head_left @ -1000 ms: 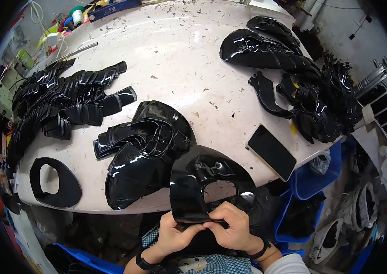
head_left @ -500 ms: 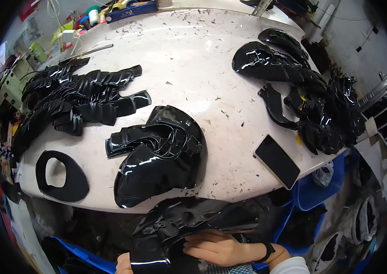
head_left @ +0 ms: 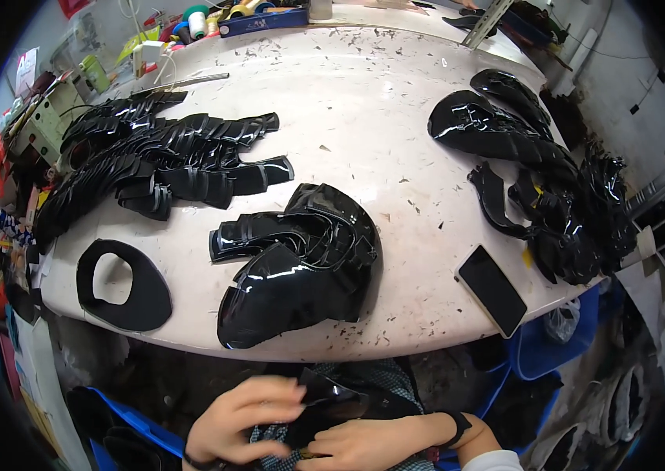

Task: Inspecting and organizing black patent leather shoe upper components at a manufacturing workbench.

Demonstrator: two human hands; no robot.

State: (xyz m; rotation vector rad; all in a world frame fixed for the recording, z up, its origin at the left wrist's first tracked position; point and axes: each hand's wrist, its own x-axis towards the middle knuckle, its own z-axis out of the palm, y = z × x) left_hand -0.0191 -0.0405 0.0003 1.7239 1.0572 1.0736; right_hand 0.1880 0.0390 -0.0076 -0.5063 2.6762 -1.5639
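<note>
Both my hands are low over my lap, in front of the table edge. My left hand point(head_left: 248, 418) is raised with its fingers apart and slightly blurred, holding nothing I can see. To its right, my right hand point(head_left: 368, 442) has its fingers bent inward. A small yellowish bit shows at its fingertips, too little to name. Just beyond the hands, a glossy black sheet-like piece point(head_left: 334, 394) lies in my lap over checked cloth point(head_left: 398, 378); much of it is dark or hidden. Nearest on the table is a stack of curved glossy black pieces point(head_left: 301, 290).
A flat black ring-shaped piece point(head_left: 156, 302) lies at the table's left. Behind it spread overlapping black strips point(head_left: 191, 180). At right are more glossy black pieces point(head_left: 497, 129) and a phone point(head_left: 493, 290). Blue bins point(head_left: 533, 353) stand below the table's right edge.
The large glossy black piece held up before the table edge has dropped out of that place. My left hand has let go of it and come up into view. The view has shifted slightly.
</note>
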